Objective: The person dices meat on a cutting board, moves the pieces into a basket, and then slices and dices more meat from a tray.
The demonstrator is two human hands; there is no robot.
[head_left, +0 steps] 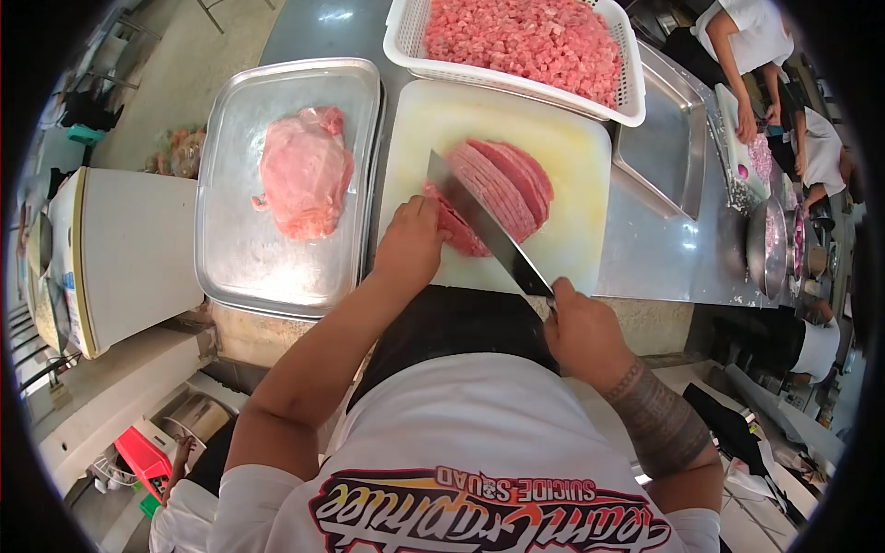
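Observation:
My right hand (587, 336) is wrapped round the handle of a large knife (498, 238). The blade runs diagonally up and left across the white cutting board (573, 226), between sliced red meat (502, 189) and a smaller piece of meat (461, 232) on its left. My left hand (412, 241) presses its bunched fingertips on that smaller piece, left of the blade. Several slices lean together to the right of the knife. A larger pale-pink piece of meat (304, 172) lies on a metal tray (221, 221) to the left of the board.
Behind the board a white perforated basket (516, 81) holds diced meat. An empty metal tray (656, 129) is at the right. Farther right, co-workers' hands (745, 124) are over another board, near metal bowls (767, 249). A white box-like appliance (138, 249) stands left.

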